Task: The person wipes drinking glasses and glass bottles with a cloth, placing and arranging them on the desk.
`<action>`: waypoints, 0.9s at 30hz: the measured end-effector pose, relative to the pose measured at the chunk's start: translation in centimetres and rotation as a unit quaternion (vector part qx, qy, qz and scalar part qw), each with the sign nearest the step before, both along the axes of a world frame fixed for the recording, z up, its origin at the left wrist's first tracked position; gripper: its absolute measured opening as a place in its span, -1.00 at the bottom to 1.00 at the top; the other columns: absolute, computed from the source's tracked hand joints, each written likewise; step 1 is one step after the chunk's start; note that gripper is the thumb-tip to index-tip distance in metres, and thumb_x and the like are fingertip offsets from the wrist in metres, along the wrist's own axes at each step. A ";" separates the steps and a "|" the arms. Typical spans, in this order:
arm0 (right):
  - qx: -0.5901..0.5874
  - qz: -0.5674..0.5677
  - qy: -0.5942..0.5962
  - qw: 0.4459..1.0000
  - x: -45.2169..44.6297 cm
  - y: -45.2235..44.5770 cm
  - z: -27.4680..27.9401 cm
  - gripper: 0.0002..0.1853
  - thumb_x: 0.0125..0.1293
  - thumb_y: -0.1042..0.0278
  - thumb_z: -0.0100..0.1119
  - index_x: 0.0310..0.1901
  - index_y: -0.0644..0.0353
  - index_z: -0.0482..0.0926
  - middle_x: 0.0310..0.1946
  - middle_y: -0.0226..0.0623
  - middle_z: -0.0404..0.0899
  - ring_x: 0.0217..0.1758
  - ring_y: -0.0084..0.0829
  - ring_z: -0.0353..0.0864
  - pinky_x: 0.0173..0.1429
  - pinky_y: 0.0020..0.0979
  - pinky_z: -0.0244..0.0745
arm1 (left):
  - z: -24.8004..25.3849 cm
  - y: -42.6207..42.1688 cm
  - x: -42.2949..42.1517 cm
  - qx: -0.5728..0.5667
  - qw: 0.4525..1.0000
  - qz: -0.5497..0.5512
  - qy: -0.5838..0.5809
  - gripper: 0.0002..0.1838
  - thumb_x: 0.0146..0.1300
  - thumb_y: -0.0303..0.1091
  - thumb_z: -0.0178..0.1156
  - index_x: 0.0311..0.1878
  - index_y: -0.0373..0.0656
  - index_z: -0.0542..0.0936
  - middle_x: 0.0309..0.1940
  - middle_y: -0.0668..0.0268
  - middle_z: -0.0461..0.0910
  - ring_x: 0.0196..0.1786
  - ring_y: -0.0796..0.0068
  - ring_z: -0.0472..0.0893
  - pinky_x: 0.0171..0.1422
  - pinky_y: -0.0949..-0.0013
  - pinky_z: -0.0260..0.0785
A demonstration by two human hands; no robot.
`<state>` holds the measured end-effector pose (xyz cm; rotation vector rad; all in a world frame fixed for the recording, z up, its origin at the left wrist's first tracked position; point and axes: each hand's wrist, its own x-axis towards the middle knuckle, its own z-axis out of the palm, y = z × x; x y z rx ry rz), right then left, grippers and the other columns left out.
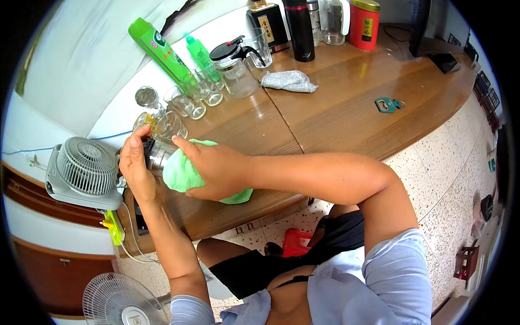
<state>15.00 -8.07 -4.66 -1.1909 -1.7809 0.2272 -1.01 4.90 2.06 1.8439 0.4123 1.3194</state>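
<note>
My left hand (138,165) is closed around the dark end of a shiny cylindrical container (158,157), which lies tilted above the table's left part. Whether the container is glass or metal I cannot tell. A light green cloth (181,170) is bunched in my right hand (222,170) and pressed against the container's other end. That end is hidden by the cloth and my fingers. Just beyond my hands stand a glass mug (172,127) and several clear drinking glasses (190,105).
A glass teapot (238,78), green bottles (160,49), a black thermos (299,30) and a red tin (364,26) line the table's back. A grey cloth (290,81) and a teal bottle opener (388,105) lie on the wooden table (336,124). A small fan (86,165) stands left.
</note>
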 end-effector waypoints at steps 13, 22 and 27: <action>0.269 0.056 0.079 0.958 -1.7 0.2 4.7 0.23 0.43 -0.18 0.43 0.64 0.60 -0.16 0.45 0.45 0.32 0.47 0.34 0.47 0.52 -0.01 0.44 | -0.4 -3.6 -0.1 0.236 0.953 -0.182 -0.054 -0.48 0.61 0.09 0.04 0.34 -0.06 0.68 0.36 0.04 0.51 0.54 0.05 0.38 0.70 -0.13 0.11; 0.118 0.041 0.097 0.987 -1.6 -0.4 2.1 0.13 0.38 -0.10 0.48 0.61 0.48 -0.03 0.31 0.44 0.47 0.26 0.38 0.61 0.34 0.06 0.56 | 0.3 -3.0 0.6 0.182 0.981 -0.063 -0.003 0.04 0.56 0.57 -0.30 0.49 -0.29 0.53 0.52 -0.03 0.39 0.55 0.03 0.44 0.66 -0.10 0.26; 0.054 0.003 0.098 0.994 -1.9 -0.3 0.3 0.12 0.28 0.01 0.50 0.60 0.47 -0.01 0.22 0.42 0.54 0.19 0.35 0.65 0.24 0.10 0.61 | 0.4 -0.7 -0.7 0.090 0.993 0.000 0.071 -0.16 0.69 0.33 -0.15 0.45 -0.36 0.56 0.37 0.06 0.54 0.35 0.37 0.53 0.39 0.26 0.44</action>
